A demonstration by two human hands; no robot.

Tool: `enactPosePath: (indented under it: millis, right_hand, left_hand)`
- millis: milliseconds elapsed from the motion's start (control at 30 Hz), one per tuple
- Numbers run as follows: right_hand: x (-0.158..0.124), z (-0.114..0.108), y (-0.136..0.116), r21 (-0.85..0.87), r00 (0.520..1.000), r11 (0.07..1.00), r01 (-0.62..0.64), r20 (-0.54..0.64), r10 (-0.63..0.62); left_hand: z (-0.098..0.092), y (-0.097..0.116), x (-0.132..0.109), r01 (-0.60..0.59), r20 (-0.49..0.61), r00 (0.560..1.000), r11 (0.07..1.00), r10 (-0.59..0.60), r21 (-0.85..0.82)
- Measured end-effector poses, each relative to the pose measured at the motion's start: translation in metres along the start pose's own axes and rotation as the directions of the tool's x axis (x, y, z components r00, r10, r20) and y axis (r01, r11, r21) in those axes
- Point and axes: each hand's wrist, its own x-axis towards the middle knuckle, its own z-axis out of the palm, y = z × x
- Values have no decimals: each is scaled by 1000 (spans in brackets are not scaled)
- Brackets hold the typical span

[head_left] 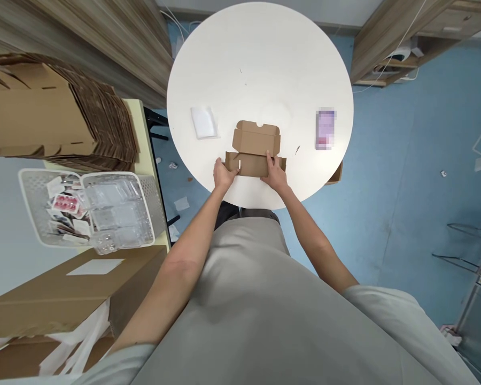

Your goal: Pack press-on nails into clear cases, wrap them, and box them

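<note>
The left arm (186, 256) and right arm (315, 238) reach forward, bare below the sleeves, forearms slanting inward. The left hand (224, 175) is curled, its thumb pointing inward; the right hand (276, 174), near it but apart, has an extended finger pointing forward and its thumb turned inward.

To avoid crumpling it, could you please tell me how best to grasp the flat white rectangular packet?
Probably pinch the packet by its near edge, the left hand coming from the near side: it lies flat, and that edge is uncovered.
</note>
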Motion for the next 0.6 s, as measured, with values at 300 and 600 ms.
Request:
enactPosePath:
  millis: [300, 600]
  right_hand:
    - [0, 0, -1, -22, 1000, 1000, 0, 11, 0]
    - [-2, -4, -4, -89, 1000, 996, 8, 31, -5]
  left_hand:
    - [6, 12, -9, -167, 110, 978, 983, 175, -82]
    - [18, 20, -6, -85, 38, 996, 981, 79, 173]
